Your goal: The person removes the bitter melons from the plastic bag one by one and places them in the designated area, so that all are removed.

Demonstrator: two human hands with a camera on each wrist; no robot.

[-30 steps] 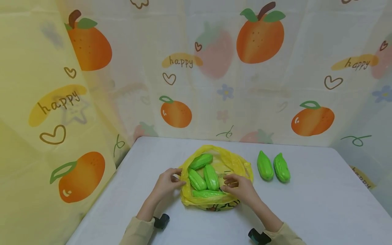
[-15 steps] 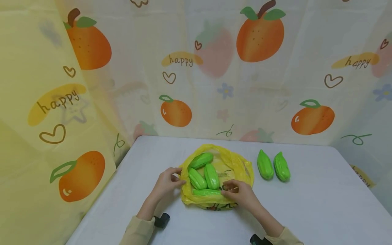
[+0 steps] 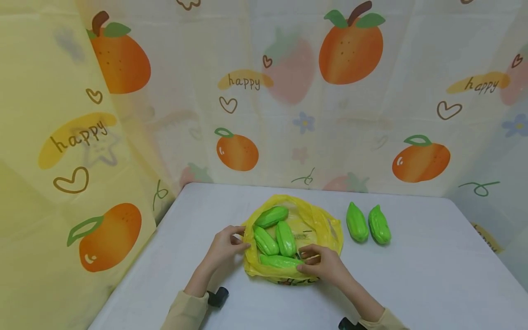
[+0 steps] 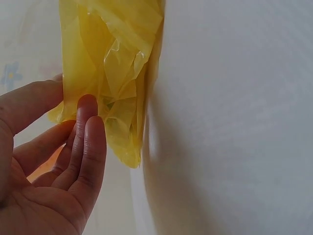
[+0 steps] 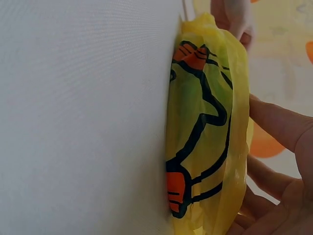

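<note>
A yellow plastic bag (image 3: 321,219) lies with its mouth open on the table, and several glossy green elongated vegetables (image 3: 285,238) rest inside. My left hand (image 3: 224,246) pinches the bag's left rim; in the left wrist view its thumb tip is hidden behind the plastic and the fingers lie against the near face. At the front right rim is my right hand (image 3: 327,265), thumb touching the edge and relaxed fingers over the mouth, a gap between them. In the right wrist view the printed bag wall (image 5: 208,122) hides part of those fingers.
Two more green vegetables (image 3: 368,223) lie side by side on the white tabletop (image 3: 429,266), right of the bag. A fruit-patterned cloth (image 3: 288,151) hangs behind the table and along its left side.
My right hand has moved down and slightly toward me, from inside the bag's mouth to its front rim. The left hand keeps its place on the left rim.
</note>
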